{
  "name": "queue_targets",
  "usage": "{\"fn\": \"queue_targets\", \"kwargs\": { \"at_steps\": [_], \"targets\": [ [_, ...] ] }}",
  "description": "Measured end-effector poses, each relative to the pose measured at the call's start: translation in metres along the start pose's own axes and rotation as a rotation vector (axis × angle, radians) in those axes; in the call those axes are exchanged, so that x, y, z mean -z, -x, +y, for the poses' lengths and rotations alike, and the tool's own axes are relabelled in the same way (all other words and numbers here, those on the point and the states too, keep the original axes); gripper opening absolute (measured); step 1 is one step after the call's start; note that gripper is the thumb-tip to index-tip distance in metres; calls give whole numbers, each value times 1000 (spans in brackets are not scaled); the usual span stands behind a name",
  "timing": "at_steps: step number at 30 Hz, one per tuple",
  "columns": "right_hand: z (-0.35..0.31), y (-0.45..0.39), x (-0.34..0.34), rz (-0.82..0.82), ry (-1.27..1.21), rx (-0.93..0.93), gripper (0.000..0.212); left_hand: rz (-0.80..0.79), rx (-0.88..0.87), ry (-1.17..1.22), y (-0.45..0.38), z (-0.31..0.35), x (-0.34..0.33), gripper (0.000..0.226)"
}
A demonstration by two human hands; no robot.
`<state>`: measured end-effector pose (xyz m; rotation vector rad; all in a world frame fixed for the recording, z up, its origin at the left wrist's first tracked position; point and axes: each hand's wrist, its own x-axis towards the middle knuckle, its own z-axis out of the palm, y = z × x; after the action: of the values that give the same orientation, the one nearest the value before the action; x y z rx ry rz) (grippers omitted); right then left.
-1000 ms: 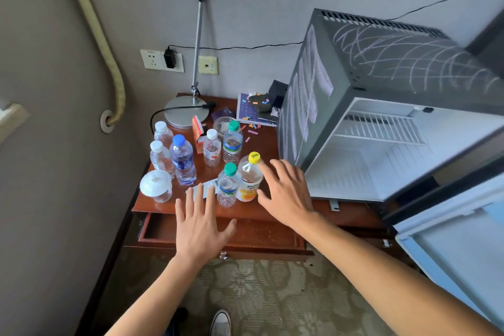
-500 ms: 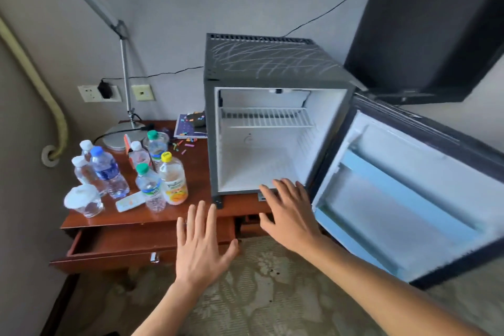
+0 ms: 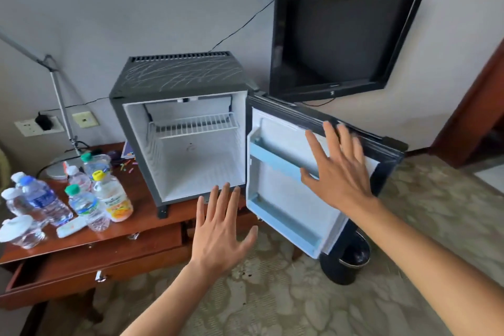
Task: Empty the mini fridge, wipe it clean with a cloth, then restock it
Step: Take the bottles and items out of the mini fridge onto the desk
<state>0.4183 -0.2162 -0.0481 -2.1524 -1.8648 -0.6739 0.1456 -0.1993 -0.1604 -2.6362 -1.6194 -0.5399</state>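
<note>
Before the emptied mini fridge [image 3: 185,150], left hand [image 3: 218,237] grip wide, holding nothing; right hand [image 3: 338,172] likewise, over the door [image 3: 286,199].

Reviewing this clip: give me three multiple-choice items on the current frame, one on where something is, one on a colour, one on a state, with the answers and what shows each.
1. Where do the bottles stand?
A. on the fridge's wire shelf
B. on the wooden table left of the fridge
C. in the door racks

2. What colour is the cap of the orange-labelled bottle?
A. yellow
B. red
C. black

3. In what state is the mini fridge?
A. door shut
B. door open, full of drinks
C. door open, nothing inside

Answers:
1. B, the bottles cluster on the wooden table, left of the mini fridge.
2. A, the orange-labelled bottle has a yellow cap.
3. C, the fridge door hangs open and the wire shelf and floor hold nothing; the left hand and right hand are open, holding nothing.
</note>
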Motion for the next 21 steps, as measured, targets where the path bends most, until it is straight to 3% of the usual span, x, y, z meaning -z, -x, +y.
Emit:
{"fn": "queue_targets", "kwargs": {
  "at_steps": [4, 12, 18, 21],
  "targets": [
    [26, -5, 17, 64, 81, -88, 80, -7, -46, -1, -7, 23, 5, 93],
    [35, -7, 24, -176, 144, -131, 112, -17, -118, -17, 7, 41, 18, 92],
    [-12, 1, 95, -350, 57, -19, 96, 127, -195, 115, 26, 66, 56, 87],
    [-41, 4, 121, -417, -161, 48, 75, 212, -173, 201, 32, 58, 85, 78]
  ]
}}
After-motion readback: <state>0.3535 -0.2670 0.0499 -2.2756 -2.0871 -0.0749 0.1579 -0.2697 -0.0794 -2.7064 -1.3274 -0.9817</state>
